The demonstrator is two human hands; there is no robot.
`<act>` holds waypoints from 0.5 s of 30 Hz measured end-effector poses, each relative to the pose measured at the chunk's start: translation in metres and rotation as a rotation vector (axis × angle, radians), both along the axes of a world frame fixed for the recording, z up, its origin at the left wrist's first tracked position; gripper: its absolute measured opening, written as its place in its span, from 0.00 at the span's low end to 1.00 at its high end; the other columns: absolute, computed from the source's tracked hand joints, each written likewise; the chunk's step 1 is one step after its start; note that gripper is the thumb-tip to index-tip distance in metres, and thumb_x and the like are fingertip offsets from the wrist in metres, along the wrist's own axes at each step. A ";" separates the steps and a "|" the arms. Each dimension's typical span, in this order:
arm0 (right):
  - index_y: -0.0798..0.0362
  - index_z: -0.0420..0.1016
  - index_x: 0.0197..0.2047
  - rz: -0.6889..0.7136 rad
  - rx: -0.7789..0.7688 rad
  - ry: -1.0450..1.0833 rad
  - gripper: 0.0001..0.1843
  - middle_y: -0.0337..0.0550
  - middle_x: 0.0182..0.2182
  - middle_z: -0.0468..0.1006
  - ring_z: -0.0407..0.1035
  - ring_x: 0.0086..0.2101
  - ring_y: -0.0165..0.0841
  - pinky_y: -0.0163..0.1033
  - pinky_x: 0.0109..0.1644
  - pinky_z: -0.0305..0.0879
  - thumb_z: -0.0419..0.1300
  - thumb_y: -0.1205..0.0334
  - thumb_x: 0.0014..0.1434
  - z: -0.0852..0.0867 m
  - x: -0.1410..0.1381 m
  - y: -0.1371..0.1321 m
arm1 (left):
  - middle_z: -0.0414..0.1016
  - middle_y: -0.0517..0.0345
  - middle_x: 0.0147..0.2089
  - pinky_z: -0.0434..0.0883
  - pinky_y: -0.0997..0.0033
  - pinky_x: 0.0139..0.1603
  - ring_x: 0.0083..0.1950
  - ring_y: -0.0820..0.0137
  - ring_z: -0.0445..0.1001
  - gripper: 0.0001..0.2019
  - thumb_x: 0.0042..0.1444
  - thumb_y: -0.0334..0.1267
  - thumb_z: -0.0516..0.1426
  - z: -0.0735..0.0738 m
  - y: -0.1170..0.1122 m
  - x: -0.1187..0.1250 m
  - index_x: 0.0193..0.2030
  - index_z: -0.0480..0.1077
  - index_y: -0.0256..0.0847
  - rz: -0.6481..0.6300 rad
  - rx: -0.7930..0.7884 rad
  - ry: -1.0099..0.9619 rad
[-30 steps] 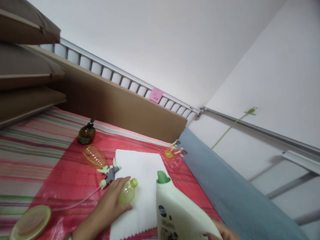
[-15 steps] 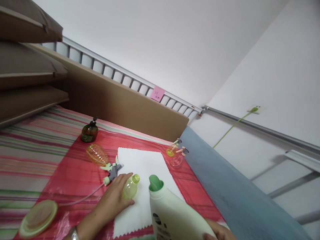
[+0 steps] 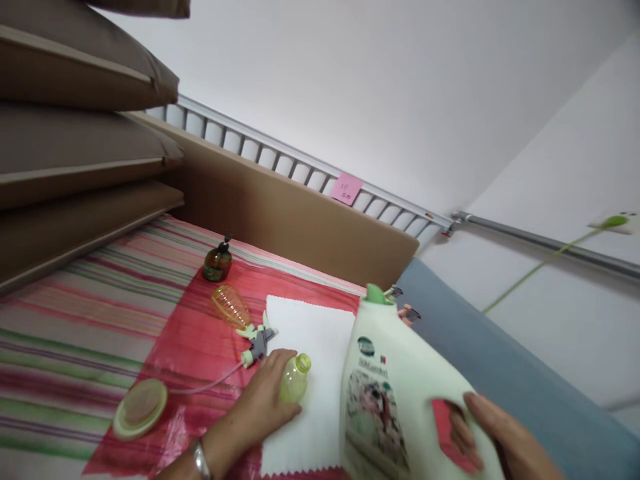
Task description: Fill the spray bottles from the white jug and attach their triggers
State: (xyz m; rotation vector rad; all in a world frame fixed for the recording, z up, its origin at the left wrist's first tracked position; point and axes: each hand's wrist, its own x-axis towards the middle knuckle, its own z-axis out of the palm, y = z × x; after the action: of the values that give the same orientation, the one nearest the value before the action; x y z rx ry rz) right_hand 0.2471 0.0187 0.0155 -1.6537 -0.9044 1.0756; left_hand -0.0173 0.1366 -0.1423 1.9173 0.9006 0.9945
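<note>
My left hand (image 3: 273, 393) is wrapped round a small yellow see-through bottle (image 3: 295, 380), its neck uncovered, on a white cloth (image 3: 320, 427) with zigzag edges. My right hand (image 3: 493, 427) grips the handle of a large pale green detergent jug (image 3: 395, 387), which stands nearly upright with its green spout at the top. Left of my left hand lies a grey and green spray head (image 3: 257, 347) with a thin tube. A pale round cap (image 3: 140, 409) rests near that tube.
An orange ribbed spray bottle (image 3: 231, 305) and a dark pump bottle (image 3: 217, 261) are on the red sheet at the back left. Brown cushions (image 3: 75, 147) are stacked at the left. Behind runs a brown board (image 3: 300, 223). Small spray bottles are partly hidden behind the jug.
The jug has been raised and turned from a tilt toward upright, away from the small bottle. The view has swung left. My left hand still holds the yellow bottle.
</note>
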 end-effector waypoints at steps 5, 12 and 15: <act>0.52 0.64 0.15 -0.038 0.227 0.127 0.25 0.37 0.11 0.63 0.57 0.15 0.27 0.35 0.21 0.55 0.55 0.42 0.54 -0.018 -0.009 0.062 | 0.65 0.50 0.56 0.58 0.58 0.62 0.58 0.59 0.62 0.35 0.38 0.27 0.61 0.000 0.002 0.000 0.56 0.59 0.44 0.022 -0.043 0.003; 0.52 0.64 0.16 0.024 0.186 0.030 0.24 0.36 0.10 0.63 0.55 0.14 0.27 0.34 0.19 0.52 0.59 0.42 0.49 -0.007 0.000 0.089 | 0.66 0.50 0.56 0.59 0.55 0.61 0.58 0.57 0.63 0.38 0.36 0.33 0.67 0.010 0.009 -0.008 0.57 0.61 0.44 0.052 -0.108 0.012; 0.51 0.65 0.15 0.080 0.072 -0.040 0.25 0.38 0.10 0.62 0.54 0.14 0.27 0.35 0.18 0.51 0.60 0.40 0.47 0.008 0.011 0.081 | 0.66 0.50 0.57 0.59 0.53 0.61 0.59 0.56 0.63 0.39 0.35 0.35 0.68 0.012 0.012 -0.010 0.57 0.61 0.45 0.063 -0.115 0.018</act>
State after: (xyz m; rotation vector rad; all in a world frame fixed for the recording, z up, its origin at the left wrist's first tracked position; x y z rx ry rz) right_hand 0.2582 0.1001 0.0233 -1.5958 -1.0312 1.0552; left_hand -0.0277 0.1482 -0.1305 1.8135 1.0126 0.9427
